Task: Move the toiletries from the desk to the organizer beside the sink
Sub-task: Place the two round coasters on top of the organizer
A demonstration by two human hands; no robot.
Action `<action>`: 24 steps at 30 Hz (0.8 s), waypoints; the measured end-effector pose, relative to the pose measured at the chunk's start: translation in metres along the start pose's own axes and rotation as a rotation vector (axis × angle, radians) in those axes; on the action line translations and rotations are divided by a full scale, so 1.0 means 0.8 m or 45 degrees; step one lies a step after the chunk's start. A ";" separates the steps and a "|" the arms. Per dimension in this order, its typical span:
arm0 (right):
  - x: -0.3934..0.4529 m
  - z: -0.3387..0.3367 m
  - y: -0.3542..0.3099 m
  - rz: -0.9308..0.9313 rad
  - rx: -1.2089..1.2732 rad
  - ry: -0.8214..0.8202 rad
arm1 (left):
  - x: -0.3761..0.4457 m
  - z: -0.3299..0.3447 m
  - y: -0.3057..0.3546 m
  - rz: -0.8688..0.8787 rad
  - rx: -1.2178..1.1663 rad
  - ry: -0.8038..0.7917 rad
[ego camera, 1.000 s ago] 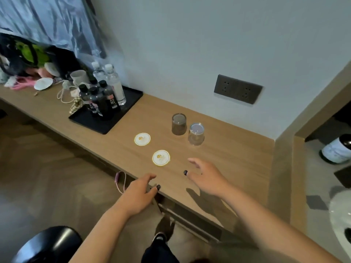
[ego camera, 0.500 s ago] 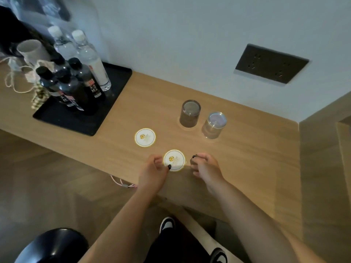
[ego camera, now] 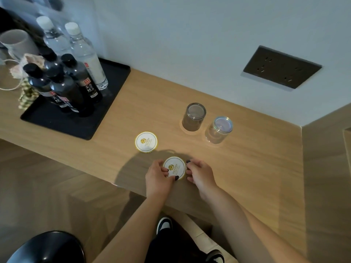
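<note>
Two round white paper discs with a gold logo lie on the wooden desk [ego camera: 247, 177]. My left hand [ego camera: 157, 176] and my right hand [ego camera: 199, 174] pinch the near disc [ego camera: 174, 168] by its left and right edges, fingers curled, close to the desk's front edge. The far disc [ego camera: 146, 142] lies untouched a little up and to the left. Behind them two upturned glasses stand side by side, a dark one [ego camera: 194, 116] and a clear one [ego camera: 218, 130].
A black tray [ego camera: 79, 124] at the left holds dark bottles [ego camera: 66, 90] and clear water bottles [ego camera: 85, 54]. A white mug [ego camera: 17, 42] stands beyond it. A dark socket panel [ego camera: 282, 66] is on the wall. A black stool [ego camera: 47, 247] is below left.
Both hands have moved in from the desk's front edge and closed on the near disc from either side. The view has moved closer to the desk.
</note>
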State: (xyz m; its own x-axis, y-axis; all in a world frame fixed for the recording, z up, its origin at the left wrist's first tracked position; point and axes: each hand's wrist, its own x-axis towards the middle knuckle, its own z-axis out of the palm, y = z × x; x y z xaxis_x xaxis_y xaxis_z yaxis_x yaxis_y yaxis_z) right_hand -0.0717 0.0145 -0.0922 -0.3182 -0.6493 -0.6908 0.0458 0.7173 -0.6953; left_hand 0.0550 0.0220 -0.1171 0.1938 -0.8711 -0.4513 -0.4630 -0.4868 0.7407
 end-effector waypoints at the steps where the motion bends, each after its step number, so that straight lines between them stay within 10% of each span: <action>1: -0.001 0.001 0.000 -0.003 -0.024 -0.009 | 0.001 -0.001 -0.001 -0.002 0.002 -0.005; 9: -0.007 0.003 0.003 -0.195 -0.401 -0.069 | 0.007 -0.022 -0.005 0.039 -0.036 0.047; 24: -0.030 -0.030 -0.024 0.023 0.460 -0.083 | 0.107 -0.049 0.029 -0.010 0.324 0.435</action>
State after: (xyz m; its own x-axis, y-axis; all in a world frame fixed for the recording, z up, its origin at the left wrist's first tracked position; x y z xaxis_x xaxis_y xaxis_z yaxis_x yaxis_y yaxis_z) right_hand -0.0879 0.0227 -0.0572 -0.2540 -0.6602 -0.7069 0.3865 0.6007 -0.6999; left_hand 0.0944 -0.0662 -0.1192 0.4537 -0.8599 -0.2340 -0.6511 -0.4991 0.5718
